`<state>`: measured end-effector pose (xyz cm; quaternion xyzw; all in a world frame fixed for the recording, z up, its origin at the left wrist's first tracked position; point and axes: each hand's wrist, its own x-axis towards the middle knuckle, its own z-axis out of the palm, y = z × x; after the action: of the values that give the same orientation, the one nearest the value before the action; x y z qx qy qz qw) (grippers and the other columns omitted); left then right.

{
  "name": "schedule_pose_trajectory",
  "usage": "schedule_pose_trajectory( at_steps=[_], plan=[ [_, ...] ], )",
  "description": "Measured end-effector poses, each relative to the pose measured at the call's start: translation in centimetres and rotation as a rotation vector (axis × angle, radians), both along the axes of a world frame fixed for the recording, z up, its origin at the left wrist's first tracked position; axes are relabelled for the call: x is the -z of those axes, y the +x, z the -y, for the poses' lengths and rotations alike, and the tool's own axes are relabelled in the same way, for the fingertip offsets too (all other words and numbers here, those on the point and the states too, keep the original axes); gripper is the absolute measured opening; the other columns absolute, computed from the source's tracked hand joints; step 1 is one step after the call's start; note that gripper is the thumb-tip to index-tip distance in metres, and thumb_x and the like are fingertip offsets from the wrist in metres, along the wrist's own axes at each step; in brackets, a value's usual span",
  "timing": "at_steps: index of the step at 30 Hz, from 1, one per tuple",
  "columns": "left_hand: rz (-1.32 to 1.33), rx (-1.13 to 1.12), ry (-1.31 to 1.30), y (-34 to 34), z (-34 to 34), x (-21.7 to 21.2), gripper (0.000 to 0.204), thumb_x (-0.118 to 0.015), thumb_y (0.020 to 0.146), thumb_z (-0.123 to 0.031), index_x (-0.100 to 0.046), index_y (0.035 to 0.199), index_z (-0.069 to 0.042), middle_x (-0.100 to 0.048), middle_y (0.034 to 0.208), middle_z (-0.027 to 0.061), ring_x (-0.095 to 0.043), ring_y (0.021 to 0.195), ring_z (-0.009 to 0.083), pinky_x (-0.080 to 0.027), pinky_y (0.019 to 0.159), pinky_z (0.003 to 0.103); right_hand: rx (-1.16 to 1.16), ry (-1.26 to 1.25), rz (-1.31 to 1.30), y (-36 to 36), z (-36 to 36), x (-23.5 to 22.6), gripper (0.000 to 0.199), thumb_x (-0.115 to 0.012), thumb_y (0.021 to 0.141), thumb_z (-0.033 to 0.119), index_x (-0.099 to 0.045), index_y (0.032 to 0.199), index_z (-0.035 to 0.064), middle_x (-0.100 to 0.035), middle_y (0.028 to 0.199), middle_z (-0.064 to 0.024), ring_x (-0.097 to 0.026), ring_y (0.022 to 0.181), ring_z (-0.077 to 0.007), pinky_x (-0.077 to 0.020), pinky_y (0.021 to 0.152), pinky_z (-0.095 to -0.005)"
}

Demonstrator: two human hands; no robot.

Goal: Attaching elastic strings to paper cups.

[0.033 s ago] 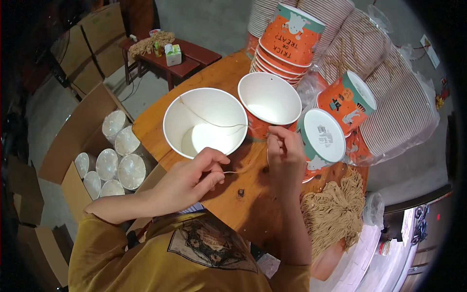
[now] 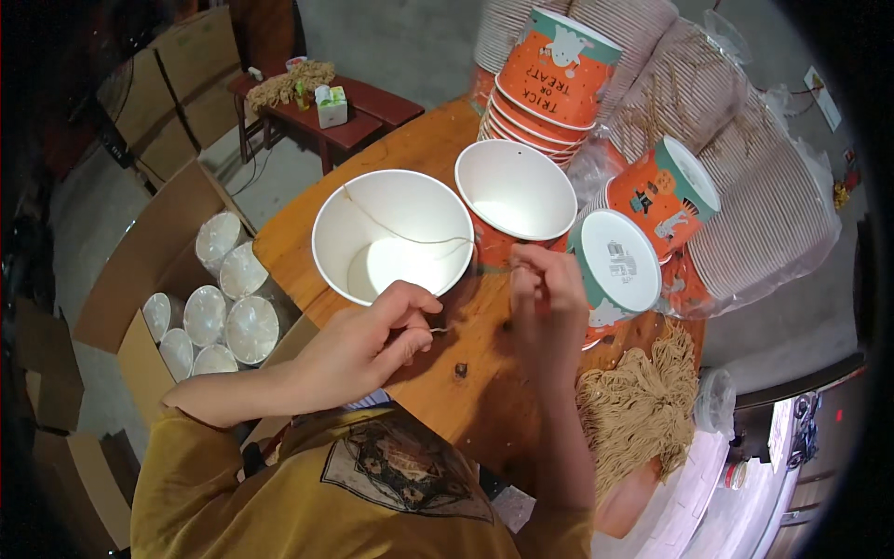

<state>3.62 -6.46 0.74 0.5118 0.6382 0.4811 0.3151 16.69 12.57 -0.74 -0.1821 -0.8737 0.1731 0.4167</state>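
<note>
A white-lined paper bucket stands with its mouth up on the wooden table in front of me. A thin tan cord crosses its mouth from the left wall to the right rim. Just below the near rim, my left hand pinches a short cord end between thumb and forefinger. My right hand is closed in a pinch to the right of the rim, slightly blurred; what lies between its fingertips cannot be made out. Close behind it stands a second open bucket, orange outside.
Upturned orange and green buckets stand by my right hand. Stacked buckets in plastic fill the far right. A bundle of tan cords lies at the right table edge. A carton of wrapped buckets is at left; a red bench is behind.
My right hand has shifted slightly and is more blurred. The cord end beyond my left fingertips shows shorter and fainter. The buckets have stayed in place.
</note>
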Motion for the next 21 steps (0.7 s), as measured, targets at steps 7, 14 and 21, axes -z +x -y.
schedule_pose_trajectory(
  at_steps=[7, 14, 21],
  plan=[
    [-0.136, 0.034, 0.074, -0.5, -1.2, -1.3, 0.02, -0.052, 0.097, -0.008, -0.04, 0.113, -0.006, -0.062, 0.083, 0.0103, -0.064, 0.075, 0.0267, -0.049, 0.066, 0.035, -0.646, -1.053, 0.06, 1.0, 4.1, -0.4, 0.032, -0.06, 0.089, 0.0, -0.054, 0.121, 0.0036, -0.064, 0.098, -0.0044, -0.06, 0.082, -0.0094, -0.0482, 0.073, -0.0236],
    [-0.026, 0.023, -0.055, -0.8, -1.6, -1.8, 0.02, -0.053, 0.097, -0.01, -0.041, 0.113, -0.006, -0.062, 0.082, 0.0111, -0.064, 0.074, 0.0282, -0.049, 0.064, 0.035, -0.53, -0.732, 0.142, 0.7, 3.4, -0.1, 0.013, -0.063, 0.086, 0.0, -0.061, 0.098, 0.0047, -0.061, 0.085, -0.0035, -0.059, 0.073, -0.0096, -0.0464, 0.066, -0.0234],
    [-0.711, -0.095, 0.275, -2.6, -3.0, -0.3, 0.028, -0.062, 0.088, -0.016, -0.051, 0.111, -0.004, -0.062, 0.086, 0.0125, -0.062, 0.077, 0.0331, -0.049, 0.068, 0.04, -0.148, -0.537, 0.128, -0.2, 3.4, 0.7, 0.013, -0.067, 0.078, 0.004, -0.055, 0.083, 0.006, -0.056, 0.078, -0.0053, -0.056, 0.062, -0.0163, -0.0461, 0.058, -0.03]
  ],
)
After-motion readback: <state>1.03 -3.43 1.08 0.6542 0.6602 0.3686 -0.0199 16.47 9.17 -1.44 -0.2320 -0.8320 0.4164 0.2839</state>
